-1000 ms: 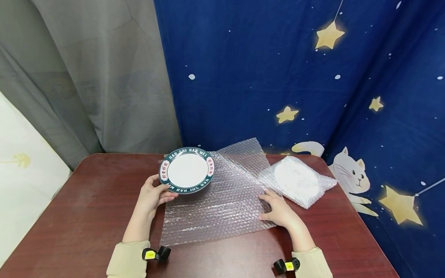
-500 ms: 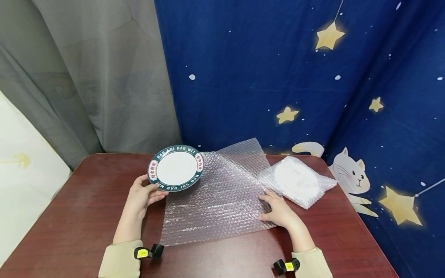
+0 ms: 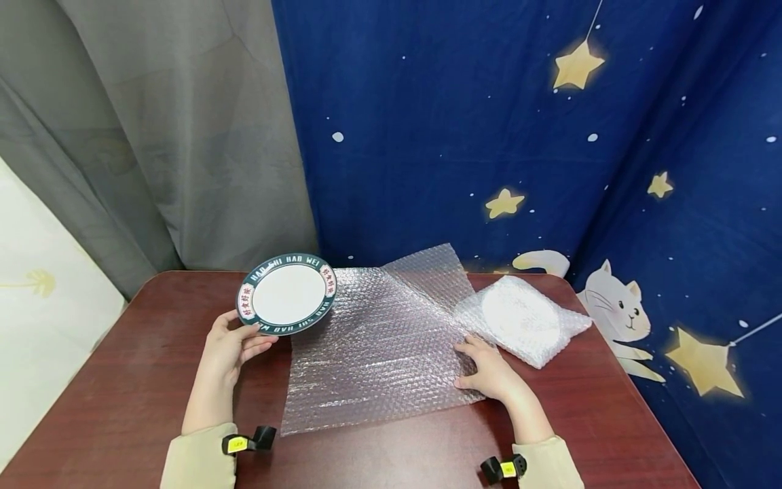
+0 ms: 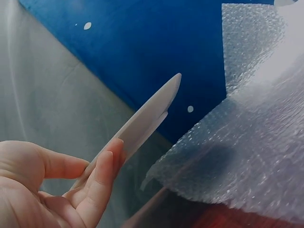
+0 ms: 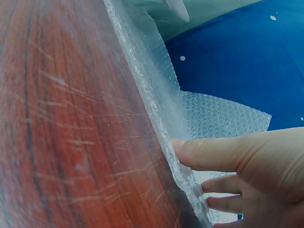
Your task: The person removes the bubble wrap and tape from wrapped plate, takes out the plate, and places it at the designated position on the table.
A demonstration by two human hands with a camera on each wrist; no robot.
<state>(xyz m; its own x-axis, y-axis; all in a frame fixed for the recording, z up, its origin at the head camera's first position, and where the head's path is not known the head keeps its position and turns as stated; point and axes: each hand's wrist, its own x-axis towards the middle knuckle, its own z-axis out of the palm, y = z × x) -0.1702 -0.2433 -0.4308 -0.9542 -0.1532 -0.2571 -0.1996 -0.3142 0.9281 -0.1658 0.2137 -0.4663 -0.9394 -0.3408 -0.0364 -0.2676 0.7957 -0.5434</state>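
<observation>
In the head view, a round plate with a white centre and a dark green lettered rim is held by my left hand, raised and slightly tilted. The left wrist view shows the thumb and fingers of that hand pinching the edge of the plate, seen side-on. A sheet of clear bubble wrap lies spread over the table, the plate overlapping its left edge in the head view. My right hand rests on the sheet's right side with fingers spread. In the right wrist view its thumb touches the bubble wrap at the near edge.
Beyond my right hand lies a flat bundle in bubble wrap with a round white shape inside, overlapping the sheet's right edge. Everything is on a reddish-brown wooden table. Behind it hang a grey curtain and a blue curtain.
My left hand has carried the plate leftwards, uncovering more of the bubble wrap's left side. The right hand, the sheet and the wrapped bundle have stayed in place.
</observation>
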